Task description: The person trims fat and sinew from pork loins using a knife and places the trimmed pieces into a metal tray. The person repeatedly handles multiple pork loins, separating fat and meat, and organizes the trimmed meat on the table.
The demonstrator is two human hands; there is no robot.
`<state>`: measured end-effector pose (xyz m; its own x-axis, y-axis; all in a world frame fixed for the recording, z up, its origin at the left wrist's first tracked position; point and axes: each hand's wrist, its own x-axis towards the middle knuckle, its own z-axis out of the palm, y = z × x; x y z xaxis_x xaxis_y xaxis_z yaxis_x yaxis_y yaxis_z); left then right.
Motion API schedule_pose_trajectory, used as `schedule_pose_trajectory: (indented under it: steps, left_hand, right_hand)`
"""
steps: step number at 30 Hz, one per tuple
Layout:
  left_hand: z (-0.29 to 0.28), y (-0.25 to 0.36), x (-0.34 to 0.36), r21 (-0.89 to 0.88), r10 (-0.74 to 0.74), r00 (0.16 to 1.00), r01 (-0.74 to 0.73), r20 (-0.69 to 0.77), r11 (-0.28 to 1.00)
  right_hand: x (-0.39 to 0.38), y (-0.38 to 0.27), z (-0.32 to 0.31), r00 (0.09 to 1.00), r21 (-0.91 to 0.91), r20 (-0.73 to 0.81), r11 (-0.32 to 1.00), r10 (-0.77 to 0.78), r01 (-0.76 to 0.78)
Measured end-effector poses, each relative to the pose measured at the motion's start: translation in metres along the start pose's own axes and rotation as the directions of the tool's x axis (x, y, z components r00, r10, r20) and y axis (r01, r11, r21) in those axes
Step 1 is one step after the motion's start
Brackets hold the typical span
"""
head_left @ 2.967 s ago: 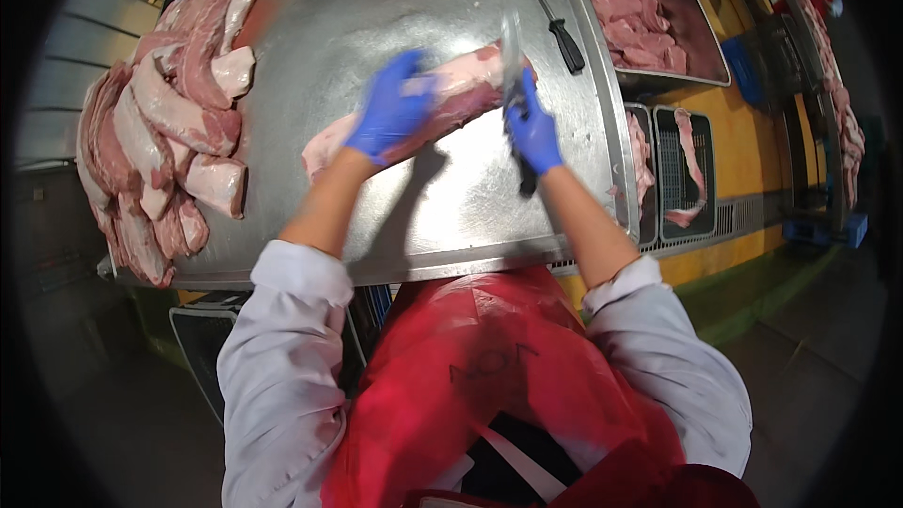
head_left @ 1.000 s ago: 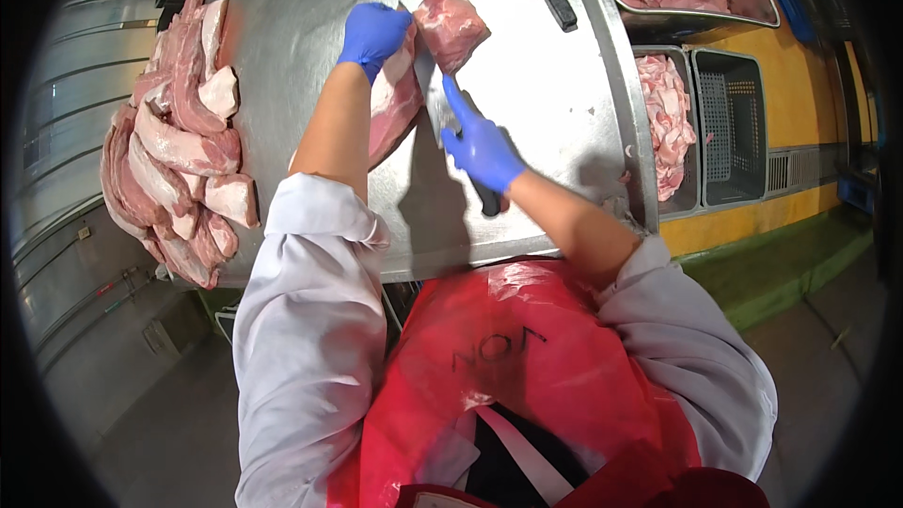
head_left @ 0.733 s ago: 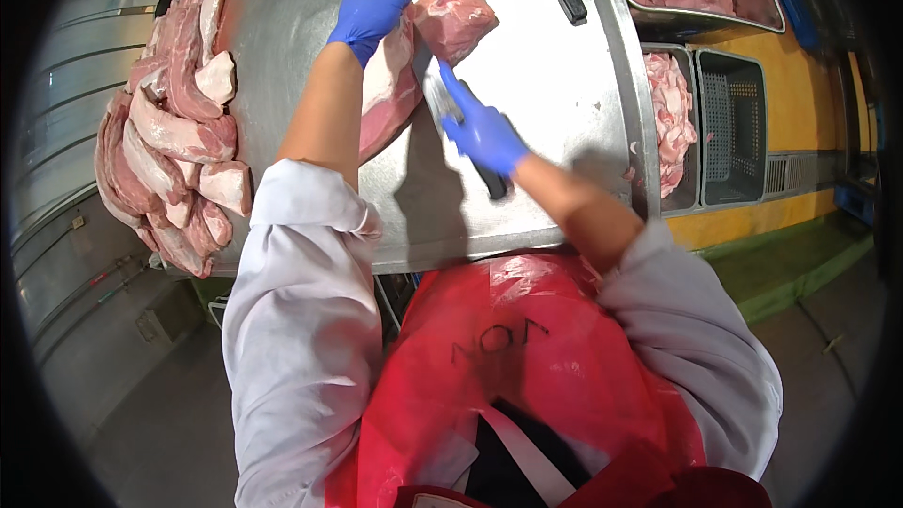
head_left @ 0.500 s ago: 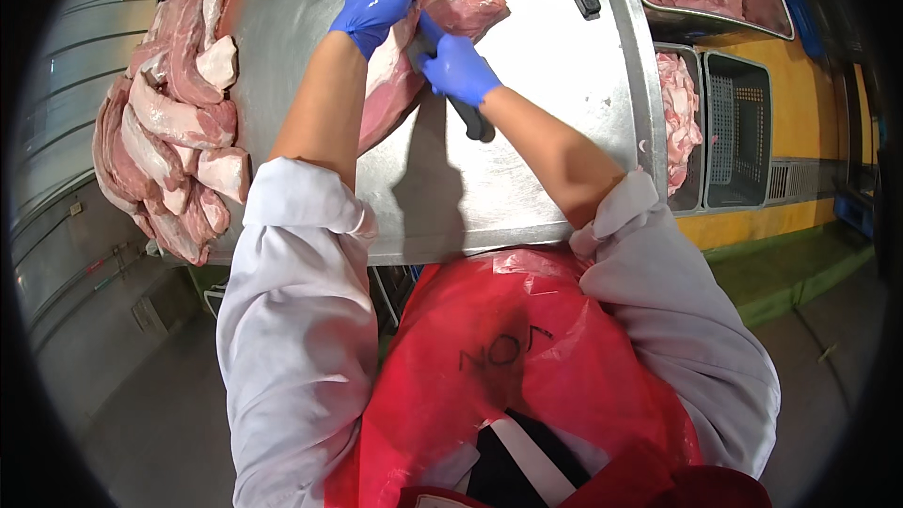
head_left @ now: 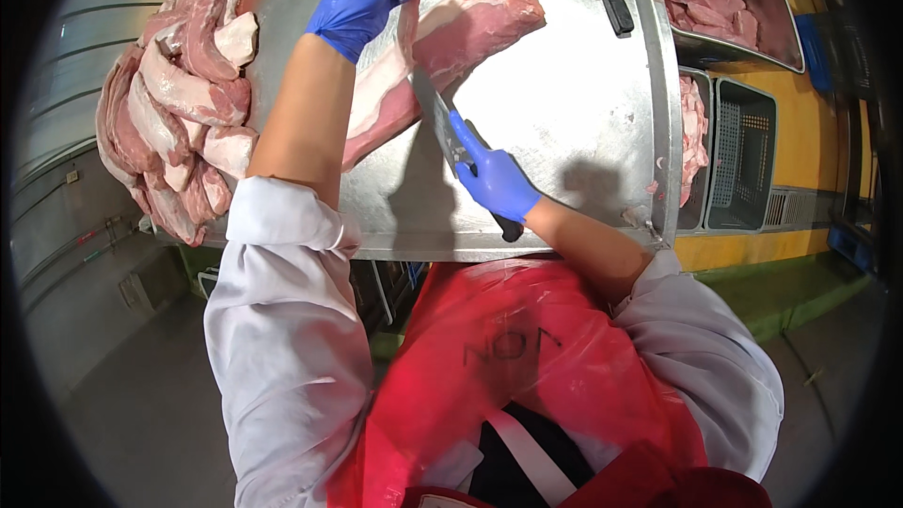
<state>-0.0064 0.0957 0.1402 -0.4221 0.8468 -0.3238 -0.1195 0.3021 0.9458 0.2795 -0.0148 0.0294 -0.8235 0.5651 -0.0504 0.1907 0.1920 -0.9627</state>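
Observation:
My left hand [head_left: 362,2], in a blue glove, is closed on a thin pink strip of meat [head_left: 410,23], raised above a long piece of pork [head_left: 470,30] lying diagonally on the steel table [head_left: 574,103]. My right hand [head_left: 494,179], also gloved, grips a knife by its black handle, index finger along the blade [head_left: 433,113]. The blade points up and left, its tip at the lower part of the strip. The near left end of the long piece is hidden behind my left forearm.
A heap of pork pieces [head_left: 188,85] covers the table's left side. A black-handled rod [head_left: 613,2] lies at the back right. Beyond the right edge are a steel tray [head_left: 738,57] of meat, a crate with paler pieces [head_left: 693,132] and a grey slotted crate [head_left: 738,160].
Since half a second ago my left hand has risen toward the back, lifting the strip clear of the long piece. My right hand with the knife has moved down and right, apart from the left.

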Motion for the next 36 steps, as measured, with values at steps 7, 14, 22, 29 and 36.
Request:
schedule_pose_trajectory:
  steps: [7,14,22,29,36]
  left_hand:
    - [0.004,0.038,-0.053,0.485,0.352,0.93,-0.358,0.106,0.798]
    - [-0.003,0.074,-0.097,0.465,0.508,0.848,-0.514,0.151,0.72]
    - [-0.049,0.085,-0.127,-0.077,0.316,0.949,-0.316,-0.021,0.946]
    - [-0.078,0.1,-0.158,0.625,0.674,0.727,-0.587,0.129,0.514]
    - [-0.084,0.123,-0.191,-0.107,0.509,0.86,-0.509,-0.028,0.854]
  right_hand:
    - [0.087,-0.022,0.019,0.998,-0.091,-0.023,0.994,0.062,-0.064]
    - [0.1,-0.01,0.042,0.988,-0.148,-0.038,0.978,-0.153,0.146]
    - [0.032,-0.004,0.067,0.988,-0.156,0.154,0.987,-0.011,0.035]
    - [0.024,-0.019,0.103,0.972,-0.073,0.219,0.995,0.088,-0.073]
    - [0.1,-0.048,0.137,0.996,-0.185,0.076,0.982,0.041,-0.026]
